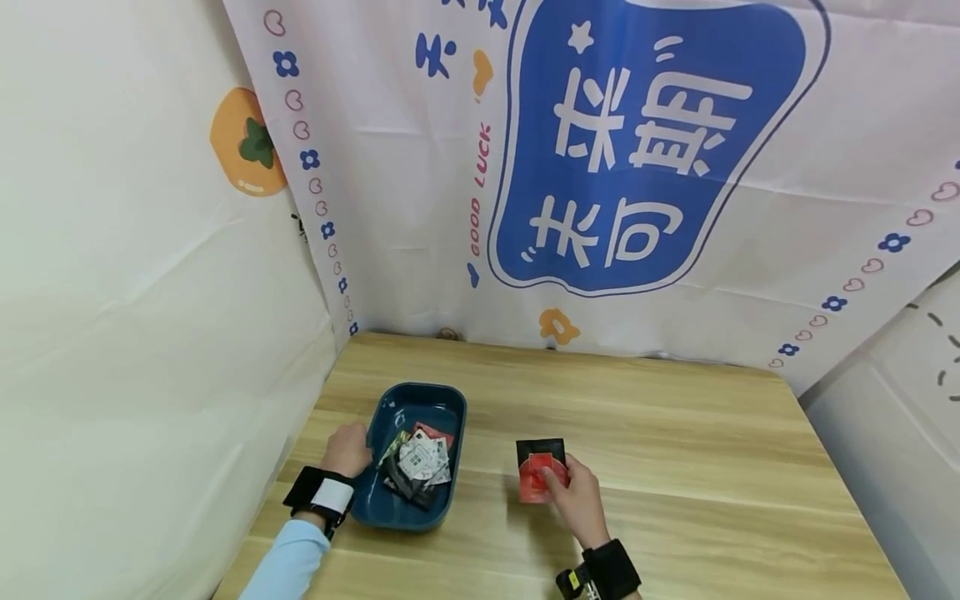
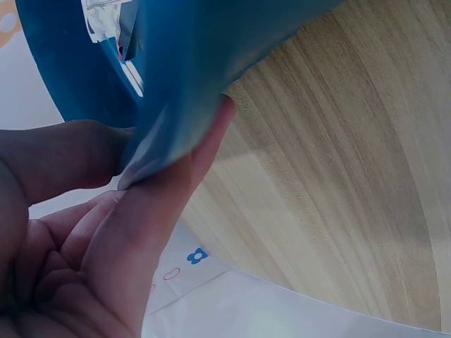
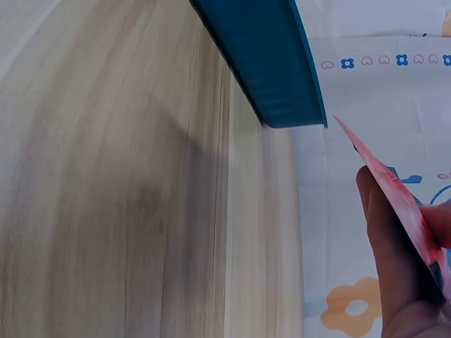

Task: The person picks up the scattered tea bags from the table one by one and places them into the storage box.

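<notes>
A dark blue rectangular tray (image 1: pixel 408 523) stands on the left of the table, with several small packets (image 1: pixel 422 458) in white, black, red and green piled inside. My left hand (image 1: pixel 347 451) pinches the tray's left rim between thumb and fingers, as the left wrist view shows closely. To the right of the tray, my right hand (image 1: pixel 579 498) holds a red and black sachet (image 1: pixel 537 477) above the table, thumb on its front face and fingers behind. In the right wrist view the sachet (image 3: pixel 398 197) is seen nearly edge-on.
The wooden table (image 1: pixel 675 483) reaches back to a white printed cloth (image 1: pixel 420 275) with a blue emblem. A white cloth wall (image 1: pixel 150 333) runs close along the left side. Another pale panel (image 1: pixel 885 433) borders the right edge.
</notes>
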Demonstrator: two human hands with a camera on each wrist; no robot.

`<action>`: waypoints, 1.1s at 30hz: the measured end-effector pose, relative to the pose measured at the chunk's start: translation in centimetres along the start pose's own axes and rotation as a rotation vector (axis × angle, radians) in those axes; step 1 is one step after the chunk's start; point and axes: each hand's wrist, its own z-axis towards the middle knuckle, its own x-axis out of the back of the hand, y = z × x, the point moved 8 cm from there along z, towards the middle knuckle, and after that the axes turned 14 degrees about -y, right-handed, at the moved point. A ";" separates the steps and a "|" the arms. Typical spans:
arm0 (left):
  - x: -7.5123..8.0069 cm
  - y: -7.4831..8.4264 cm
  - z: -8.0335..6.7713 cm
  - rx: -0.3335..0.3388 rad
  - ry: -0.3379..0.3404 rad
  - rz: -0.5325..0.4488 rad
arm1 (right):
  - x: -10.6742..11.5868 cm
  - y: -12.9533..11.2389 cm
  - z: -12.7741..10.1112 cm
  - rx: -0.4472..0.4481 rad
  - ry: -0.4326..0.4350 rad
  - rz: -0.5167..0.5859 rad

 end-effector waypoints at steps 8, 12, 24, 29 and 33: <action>0.1 -0.1 0.0 -0.006 -0.002 -0.012 | -1.0 -0.5 0.3 -0.002 -0.017 -0.010; -0.1 -0.2 0.0 0.014 -0.013 -0.017 | -1.5 -0.9 0.4 0.011 -0.035 0.017; -0.3 -0.4 0.2 0.043 -0.037 -0.018 | -2.9 -1.6 1.0 0.034 -0.073 0.063; -0.2 -0.3 0.1 0.017 -0.018 -0.014 | -3.7 -2.3 1.4 0.049 -0.102 0.101; -0.2 -0.3 0.1 0.025 -0.024 -0.008 | -4.5 -3.0 1.8 0.052 -0.128 0.094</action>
